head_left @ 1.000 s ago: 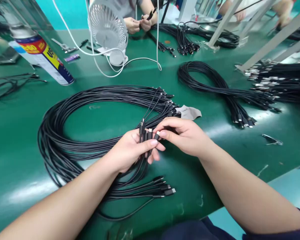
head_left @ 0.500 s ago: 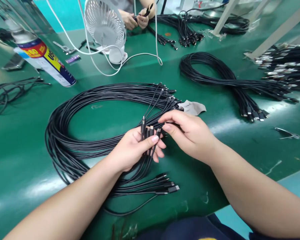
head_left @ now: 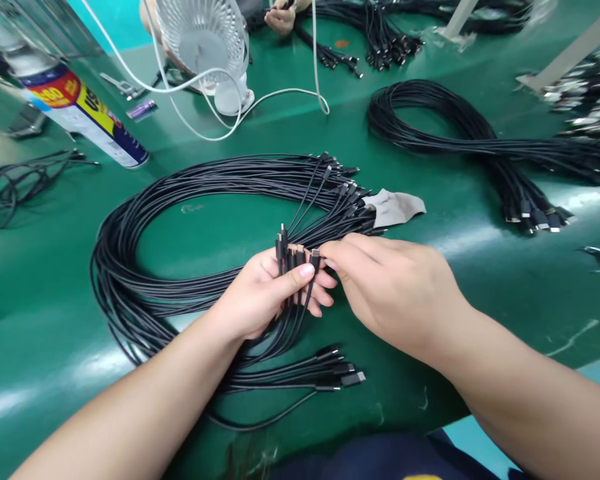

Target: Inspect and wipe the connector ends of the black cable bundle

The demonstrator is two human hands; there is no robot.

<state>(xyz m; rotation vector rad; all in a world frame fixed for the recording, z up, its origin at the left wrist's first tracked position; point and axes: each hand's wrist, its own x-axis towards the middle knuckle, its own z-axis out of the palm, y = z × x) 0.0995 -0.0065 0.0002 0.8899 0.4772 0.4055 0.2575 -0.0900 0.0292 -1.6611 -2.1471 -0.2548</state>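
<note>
In my left hand is a bunch of black USB cables, their metal-tipped connectors pointing up between thumb and fingers. My right hand is closed in a pinch beside the rightmost connector. Its fingertips appear to touch that connector's side; whatever lies between them is hidden. Behind my hands lies a large looped bundle of black cables, with its many ends gathered at the right. Several loose cable ends rest on the green table below my left hand.
A grey cloth scrap lies by the bundle's ends. Another cable coil is at the right. A white fan with its cord and a spray can stand behind. Across the table is another person's hand, near more cables.
My right hand has turned and moved in against the rightmost connector. My left hand stays nearly in place with its cables. The other person's hands have shifted, and the view has moved slightly.
</note>
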